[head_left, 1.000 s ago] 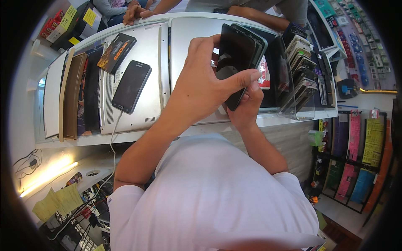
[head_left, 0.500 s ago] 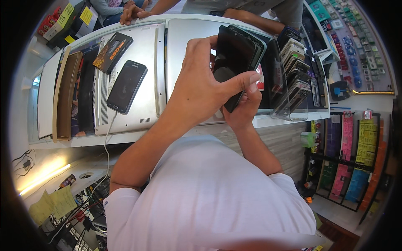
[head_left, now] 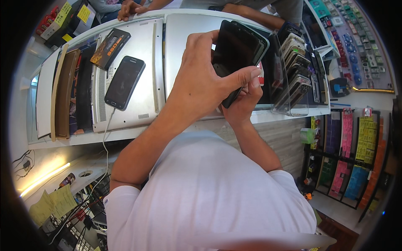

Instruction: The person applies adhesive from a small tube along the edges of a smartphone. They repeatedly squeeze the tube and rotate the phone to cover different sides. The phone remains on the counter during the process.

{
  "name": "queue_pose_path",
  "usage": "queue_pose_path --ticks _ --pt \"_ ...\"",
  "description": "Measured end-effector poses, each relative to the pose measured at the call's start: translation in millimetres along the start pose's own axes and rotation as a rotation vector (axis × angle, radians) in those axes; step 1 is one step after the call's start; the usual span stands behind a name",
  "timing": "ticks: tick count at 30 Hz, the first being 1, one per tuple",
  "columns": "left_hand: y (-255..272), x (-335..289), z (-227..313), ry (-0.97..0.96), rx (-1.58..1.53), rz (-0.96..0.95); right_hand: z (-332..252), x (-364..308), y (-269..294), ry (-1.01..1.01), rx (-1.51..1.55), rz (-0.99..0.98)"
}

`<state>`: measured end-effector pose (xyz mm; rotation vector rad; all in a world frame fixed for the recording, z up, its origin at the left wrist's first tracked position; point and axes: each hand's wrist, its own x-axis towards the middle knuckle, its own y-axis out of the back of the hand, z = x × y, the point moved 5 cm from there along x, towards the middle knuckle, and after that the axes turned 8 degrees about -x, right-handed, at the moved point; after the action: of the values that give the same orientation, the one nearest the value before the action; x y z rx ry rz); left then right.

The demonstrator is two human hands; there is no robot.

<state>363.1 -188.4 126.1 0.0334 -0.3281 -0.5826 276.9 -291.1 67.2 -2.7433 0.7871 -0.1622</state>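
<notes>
Above the counter, my left hand point(head_left: 203, 79) is closed round a dark phone screen panel point(head_left: 232, 52), fingers along its left edge and thumb across its lower right. Behind the panel, nearly lined up with it, shows the rim of a phone body point(head_left: 264, 44) with a pale greenish edge. My right hand point(head_left: 242, 106) is closed at the lower end from beneath, thumb upright beside the left thumb; its other fingers are mostly hidden. To the left lies another black phone point(head_left: 125, 83) with a white cable point(head_left: 108, 125) at its lower end.
A black-and-orange box point(head_left: 110, 49) lies by the plugged-in phone on a silver laptop point(head_left: 146, 71). To the right stands a clear holder point(head_left: 289, 102) with several phones. Another person's hand point(head_left: 130, 10) rests on the counter's far edge. Shelves with coloured packets point(head_left: 345, 154) stand at right.
The screen panel and the phone body behind it have come closer into line and tilted slightly. Both hands keep their hold. The whole view has shifted a little.
</notes>
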Motion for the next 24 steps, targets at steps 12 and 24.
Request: queue_pose_path --ticks 12,24 --pt "0.5 4.2 -8.0 0.060 -0.177 -0.015 -3.4 3.3 -5.8 0.043 -0.092 -0.141" --pt "-2.4 5.8 -4.6 0.064 -0.143 -0.029 -2.0 11.0 -0.8 0.234 -0.204 -0.133"
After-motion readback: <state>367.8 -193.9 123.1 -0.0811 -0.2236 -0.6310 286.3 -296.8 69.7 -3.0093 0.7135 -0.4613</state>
